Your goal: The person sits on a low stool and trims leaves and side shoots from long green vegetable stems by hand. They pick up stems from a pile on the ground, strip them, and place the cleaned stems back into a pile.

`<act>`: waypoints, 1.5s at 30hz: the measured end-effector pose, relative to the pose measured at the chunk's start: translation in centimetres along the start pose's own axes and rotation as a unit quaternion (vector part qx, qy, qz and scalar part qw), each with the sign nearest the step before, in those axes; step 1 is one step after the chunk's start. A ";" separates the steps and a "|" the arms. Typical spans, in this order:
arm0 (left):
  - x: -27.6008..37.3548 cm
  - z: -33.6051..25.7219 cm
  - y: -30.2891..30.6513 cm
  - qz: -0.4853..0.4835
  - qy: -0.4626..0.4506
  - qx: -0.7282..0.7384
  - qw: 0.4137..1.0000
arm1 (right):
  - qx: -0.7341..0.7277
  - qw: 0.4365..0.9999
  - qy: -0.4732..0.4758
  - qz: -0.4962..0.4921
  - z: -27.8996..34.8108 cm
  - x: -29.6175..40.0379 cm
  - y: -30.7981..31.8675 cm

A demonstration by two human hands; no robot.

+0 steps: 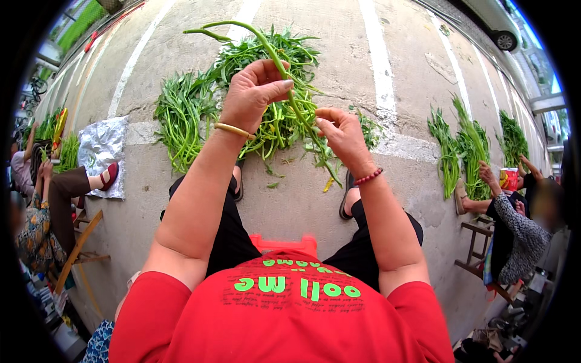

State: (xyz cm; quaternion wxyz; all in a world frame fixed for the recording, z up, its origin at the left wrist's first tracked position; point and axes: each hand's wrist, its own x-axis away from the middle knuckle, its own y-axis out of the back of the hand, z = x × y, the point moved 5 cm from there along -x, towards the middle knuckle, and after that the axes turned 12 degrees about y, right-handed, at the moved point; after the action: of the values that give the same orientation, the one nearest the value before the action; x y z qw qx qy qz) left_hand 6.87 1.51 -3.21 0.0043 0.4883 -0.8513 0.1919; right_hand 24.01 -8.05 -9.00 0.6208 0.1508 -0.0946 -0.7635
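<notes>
My left hand (256,93), with a gold-coloured bangle at its wrist, pinches a long green stem (268,45) between thumb and fingers. This looks like water spinach; its forked upper end bends to the left, and leaves hang from its lower end. At the stem's side, the thumb and fingertips of my right hand (342,136) are pinched together at its lower half; the small part between them is hidden. Red beads circle that wrist. Behind and below both hands, a heap of leafy green stems (186,122) lies on the concrete between and beyond my feet.
A co-worker (522,236) sits on a wooden stool at right, near bundles of greens (472,159). At left another person (41,222) sits beside a silvery sheet (102,149). White lines cross the concrete ground (281,204). A red plastic seat (283,243) is beneath me.
</notes>
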 end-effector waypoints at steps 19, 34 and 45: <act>0.6 -0.7 -1.6 -0.101 -0.125 -0.013 0.987 | -0.025 0.997 -0.060 0.032 -2.2 3.3 -5.7; 0.5 -0.9 -0.6 -0.147 -0.129 0.008 0.981 | -0.373 0.901 -0.219 0.048 -2.1 2.6 -6.9; -0.1 -2.3 4.1 -0.218 -0.152 0.039 0.963 | -0.467 0.832 -0.222 0.204 1.3 4.0 -7.4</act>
State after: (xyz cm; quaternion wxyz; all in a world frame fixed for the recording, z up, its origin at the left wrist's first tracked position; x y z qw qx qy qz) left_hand 3.12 4.22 -2.41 -0.1028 0.6851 -0.7068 0.1431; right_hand 16.03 -10.47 -10.71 0.7211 -0.3531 0.1089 -0.5861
